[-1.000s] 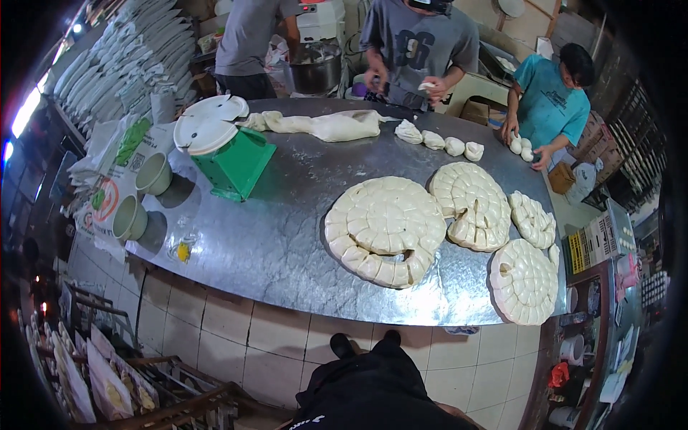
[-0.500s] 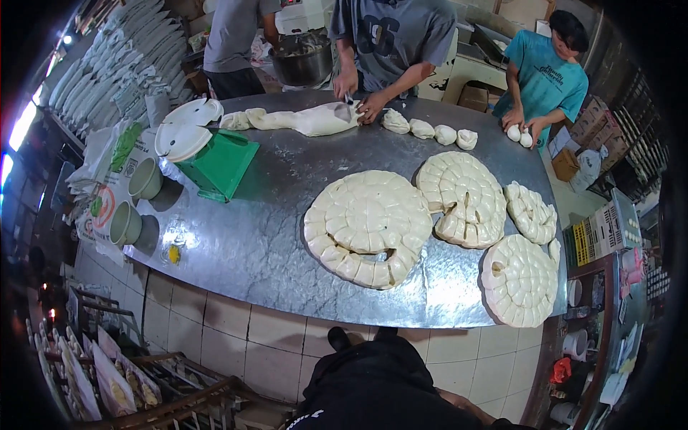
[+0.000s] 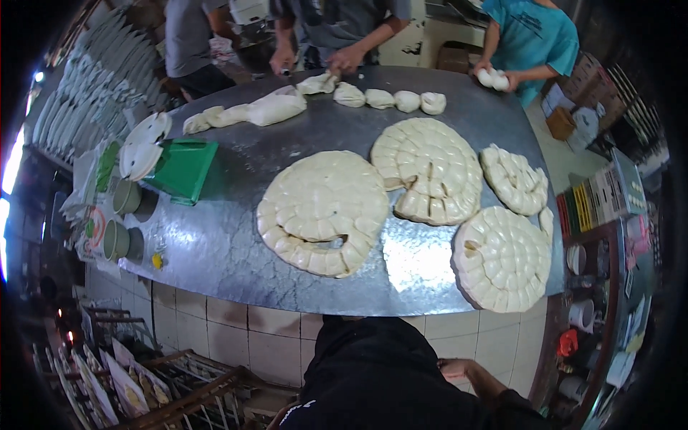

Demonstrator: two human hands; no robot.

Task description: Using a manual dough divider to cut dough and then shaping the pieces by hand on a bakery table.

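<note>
My right hand [image 3: 454, 368] hangs beside my dark clothing below the table's near edge, its fingers too small and partly hidden to read. My left hand is not in view. In front of me on the metal table [image 3: 222, 261] lie a big round dough slab cut into pieces [image 3: 326, 201], with a slit near its front, and a second scored round [image 3: 430, 168] behind it. A third round [image 3: 505, 261] rests at the right front, and a smaller dough piece [image 3: 514, 179] lies beyond it. My right hand touches none of them.
Across the table a co-worker's hands [image 3: 347, 59] work at a long dough roll [image 3: 276, 107] beside several dough lumps [image 3: 380, 99]. Another co-worker holds white dough balls [image 3: 492, 79]. A green scale [image 3: 185, 170] and cups [image 3: 116, 240] stand left; racks [image 3: 193, 387] and shelves [image 3: 609, 244] flank me.
My view has shifted closer to the table, and my right hand now shows. Across the table, a piece has been parted from the dough roll's end. The right co-worker has lifted the dough balls.
</note>
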